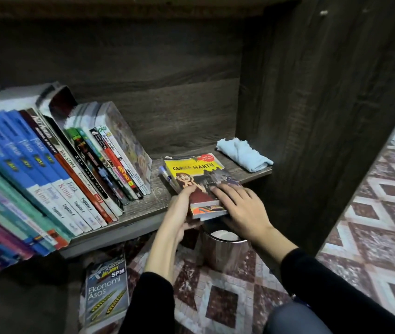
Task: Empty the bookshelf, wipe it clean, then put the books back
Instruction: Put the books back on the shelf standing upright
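A small flat stack of books, yellow cover on top, overhangs the front edge of the shelf board. The left hand grips its near left corner, thumb on the cover and fingers beneath, while the right hand presses flat on top, fingers spread. Bare board lies between the stack and the leaning row of books to the left, and a folded blue cloth fills the board's back right corner.

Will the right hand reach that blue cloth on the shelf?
Probably yes. The cloth lies uncovered just past the right hand, which rests flat on the books, holding nothing.
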Action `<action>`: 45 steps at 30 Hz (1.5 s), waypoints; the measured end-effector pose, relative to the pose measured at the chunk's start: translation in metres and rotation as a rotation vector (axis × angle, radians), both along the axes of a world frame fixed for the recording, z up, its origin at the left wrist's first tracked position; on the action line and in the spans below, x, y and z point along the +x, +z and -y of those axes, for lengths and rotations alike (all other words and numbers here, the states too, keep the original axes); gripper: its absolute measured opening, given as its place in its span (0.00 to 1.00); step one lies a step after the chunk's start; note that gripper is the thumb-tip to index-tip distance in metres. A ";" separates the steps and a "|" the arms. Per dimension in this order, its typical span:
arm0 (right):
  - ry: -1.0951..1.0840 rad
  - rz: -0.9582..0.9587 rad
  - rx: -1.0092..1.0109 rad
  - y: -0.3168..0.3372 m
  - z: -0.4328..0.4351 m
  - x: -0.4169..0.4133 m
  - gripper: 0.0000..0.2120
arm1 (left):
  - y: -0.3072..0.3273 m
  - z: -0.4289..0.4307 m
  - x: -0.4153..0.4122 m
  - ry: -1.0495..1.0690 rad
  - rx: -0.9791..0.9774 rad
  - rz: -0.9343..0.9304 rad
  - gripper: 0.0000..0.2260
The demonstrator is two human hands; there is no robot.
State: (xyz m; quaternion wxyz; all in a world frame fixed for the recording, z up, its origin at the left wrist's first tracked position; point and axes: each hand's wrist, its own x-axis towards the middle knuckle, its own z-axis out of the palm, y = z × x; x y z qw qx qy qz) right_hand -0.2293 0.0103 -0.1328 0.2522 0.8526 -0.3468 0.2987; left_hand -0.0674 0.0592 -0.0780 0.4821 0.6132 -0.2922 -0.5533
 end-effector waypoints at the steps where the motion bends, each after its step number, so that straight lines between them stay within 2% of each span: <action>1: 0.021 0.062 -0.040 0.007 0.002 0.002 0.32 | 0.003 0.000 -0.002 -0.001 -0.037 0.031 0.17; 3: 0.060 0.168 -0.065 0.022 0.004 0.002 0.25 | 0.012 0.003 -0.005 0.000 -0.116 0.017 0.22; 5: 0.066 0.350 0.019 0.041 0.003 0.001 0.24 | 0.018 0.008 -0.006 -0.008 -0.191 -0.097 0.24; 7: 0.054 0.631 0.150 0.059 -0.005 0.005 0.26 | 0.015 0.014 -0.011 0.010 -0.200 -0.173 0.25; 10: -0.008 1.089 0.404 0.079 -0.020 0.014 0.22 | 0.002 0.021 -0.029 -0.004 -0.131 -0.143 0.24; 13: 0.045 1.441 0.630 0.084 -0.024 0.022 0.13 | 0.001 0.031 -0.047 0.090 -0.303 -0.266 0.18; 15: 0.121 1.703 0.790 0.083 -0.023 0.031 0.13 | -0.002 0.039 -0.049 0.214 -0.406 -0.220 0.17; 19: 0.134 2.162 1.109 0.068 -0.015 0.047 0.16 | -0.019 0.047 -0.042 0.321 -0.331 -0.052 0.22; 21: 0.056 2.330 1.239 0.055 -0.010 0.053 0.19 | -0.025 0.051 -0.038 0.336 -0.291 0.019 0.23; 23: 0.019 2.480 1.269 0.047 -0.007 0.058 0.22 | -0.030 0.053 -0.035 0.308 -0.261 0.047 0.25; 26: -0.051 2.582 1.191 0.043 -0.003 0.065 0.23 | -0.039 0.053 -0.032 0.203 -0.231 0.162 0.22; 29: -0.060 2.659 1.133 0.048 0.006 0.070 0.24 | -0.036 0.051 -0.032 0.131 -0.248 0.192 0.16; 32: -0.129 2.643 1.148 0.048 0.019 0.067 0.25 | -0.034 0.051 -0.034 0.072 -0.286 0.257 0.14; 34: -0.229 2.534 1.204 0.046 0.027 0.065 0.26 | -0.035 0.054 -0.035 0.049 -0.295 0.324 0.14; 36: -0.353 2.368 1.261 0.044 0.035 0.060 0.33 | -0.037 0.059 -0.035 0.032 -0.291 0.379 0.16; 39: -0.609 1.943 1.239 0.035 0.042 0.049 0.47 | -0.037 0.062 -0.035 0.029 -0.284 0.410 0.17; 42: -0.727 1.551 1.067 0.028 0.044 0.035 0.59 | -0.033 0.063 -0.033 0.043 -0.268 0.404 0.15; 45: -0.745 1.116 0.894 0.026 0.044 0.024 0.53 | -0.033 0.061 -0.031 0.086 -0.245 0.406 0.13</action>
